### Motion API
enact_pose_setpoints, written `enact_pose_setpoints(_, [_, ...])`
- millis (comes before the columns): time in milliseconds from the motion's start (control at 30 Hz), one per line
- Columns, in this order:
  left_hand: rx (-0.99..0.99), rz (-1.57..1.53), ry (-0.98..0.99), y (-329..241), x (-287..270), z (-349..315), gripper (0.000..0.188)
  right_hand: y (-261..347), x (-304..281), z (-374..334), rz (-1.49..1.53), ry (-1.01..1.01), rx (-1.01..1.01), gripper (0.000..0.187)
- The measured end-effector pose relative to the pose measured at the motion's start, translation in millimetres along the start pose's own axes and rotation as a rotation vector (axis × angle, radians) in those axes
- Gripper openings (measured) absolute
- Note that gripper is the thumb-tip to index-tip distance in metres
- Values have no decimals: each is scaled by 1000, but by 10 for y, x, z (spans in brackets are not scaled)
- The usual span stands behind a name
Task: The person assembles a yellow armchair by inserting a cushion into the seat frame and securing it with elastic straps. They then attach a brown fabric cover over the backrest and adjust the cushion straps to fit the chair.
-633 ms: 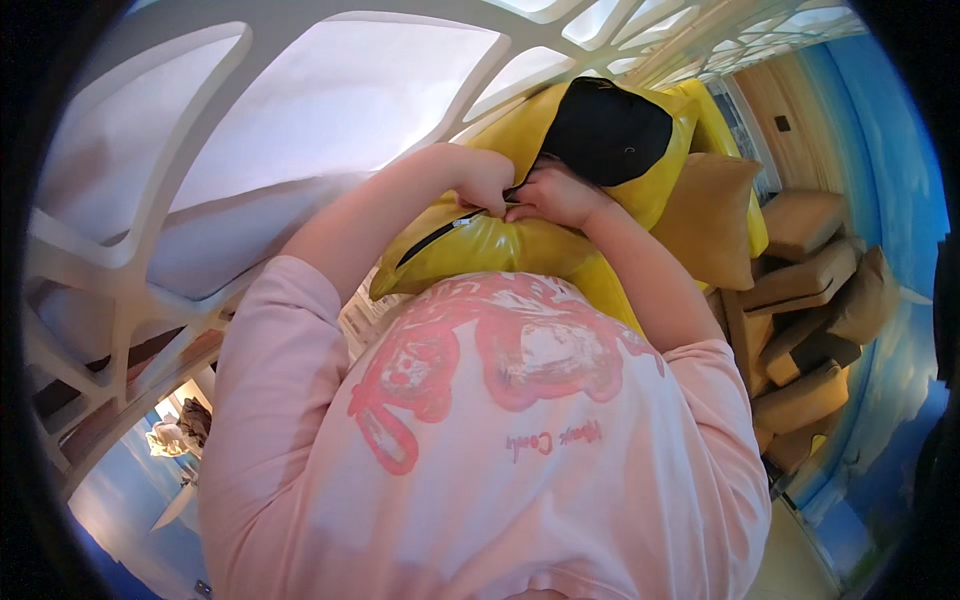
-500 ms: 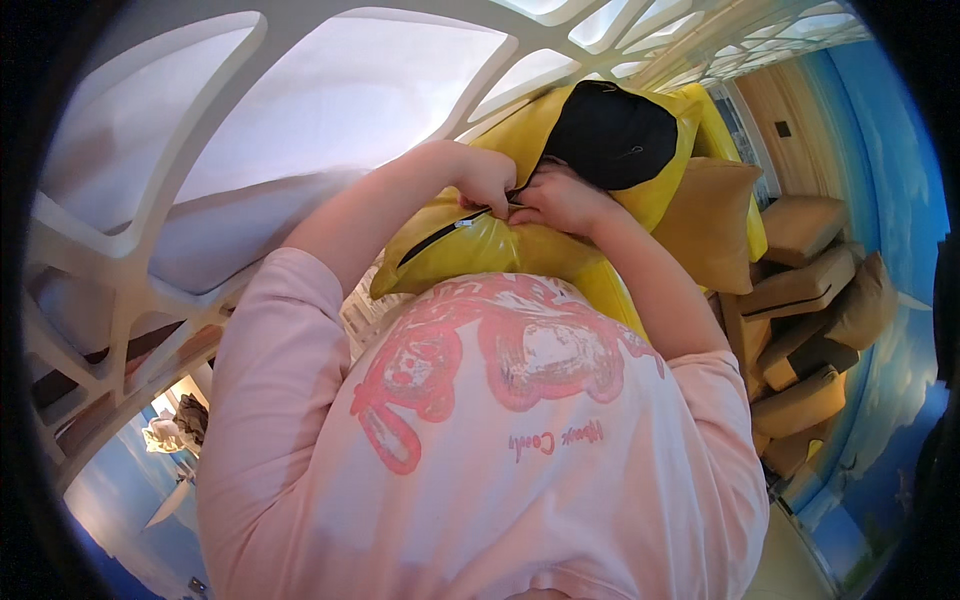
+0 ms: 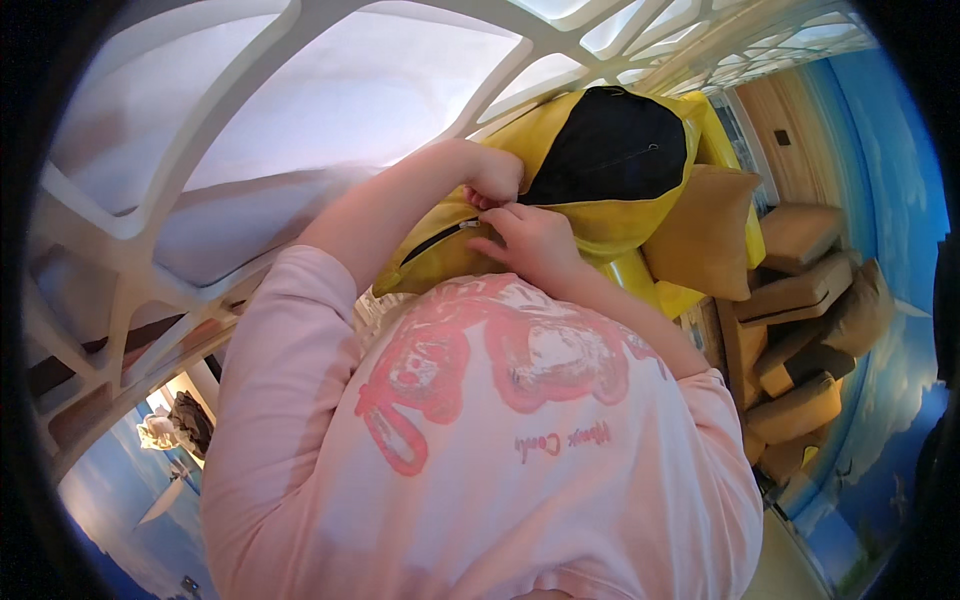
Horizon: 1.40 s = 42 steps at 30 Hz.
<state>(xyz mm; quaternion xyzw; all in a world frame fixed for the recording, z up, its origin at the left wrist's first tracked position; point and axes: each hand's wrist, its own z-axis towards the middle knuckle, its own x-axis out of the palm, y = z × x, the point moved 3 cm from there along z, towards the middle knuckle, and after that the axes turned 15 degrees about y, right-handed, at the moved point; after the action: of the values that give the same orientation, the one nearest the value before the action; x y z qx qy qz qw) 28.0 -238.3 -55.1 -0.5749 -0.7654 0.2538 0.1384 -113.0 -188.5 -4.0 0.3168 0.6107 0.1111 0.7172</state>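
A glossy yellow cushion cover point(image 3: 610, 228) lies in front of my chest, with a black fabric area point(image 3: 615, 150) showing at its far right. A black zipper point(image 3: 432, 243) runs along the cover's near left part, and its metal slider point(image 3: 470, 224) sits just left of my right hand. My left hand point(image 3: 495, 178) is closed on the cover's edge beside the zipper line; its fingertips are partly hidden. My right hand point(image 3: 535, 240) is just below it, thumb and forefinger apart near the slider. Whether they touch the slider I cannot tell.
A tan cushion point(image 3: 705, 230) leans right of the yellow cover. Several brown cushions point(image 3: 800, 290) are piled farther right. A white lattice partition point(image 3: 215, 130) stands close on the left and far side. A blue sky-painted wall point(image 3: 880, 130) is at the far right.
My right hand has moved left and nearer to me, its fingers parting. More of the black fabric shows. My left hand stays closed at almost the same place.
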Motion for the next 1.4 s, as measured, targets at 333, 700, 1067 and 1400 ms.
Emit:
enact_pose_setpoints(333, [-83,-22,13,25,-28,101,19,28,241,78,109,18,212,18])
enact_pose_setpoints(700, [-119,-60,9,-59,-27,25,19,-23,249,19,553,-65,393,15])
enact_pose_setpoints(1067, [-16,-157,-79,4,32,-5,26,-202,256,-169,309,-349,270,12])
enact_pose_setpoints(1400, [39,-97,-630,4,341,-281,73,-289,3,-247,97,-344,175,11])
